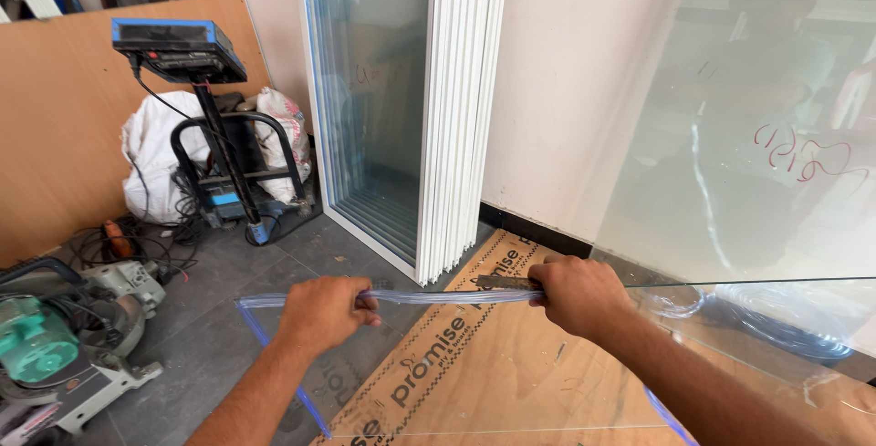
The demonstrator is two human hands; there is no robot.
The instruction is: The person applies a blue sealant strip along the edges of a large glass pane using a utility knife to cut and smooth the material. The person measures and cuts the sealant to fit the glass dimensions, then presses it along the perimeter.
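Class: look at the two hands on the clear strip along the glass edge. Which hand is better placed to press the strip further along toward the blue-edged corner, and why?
Probably the left hand. It grips the clear strip nearer the blue-edged corner of the glass sheet, while the right hand holds the strip farther along, by the brown board.

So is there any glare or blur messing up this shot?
Head view: daylight is even and focus sharp on both hands, left hand and right hand; the leaning glass sheet carries pale reflections that wash out the wall behind it; the flat pane shows only faintly by its edges.
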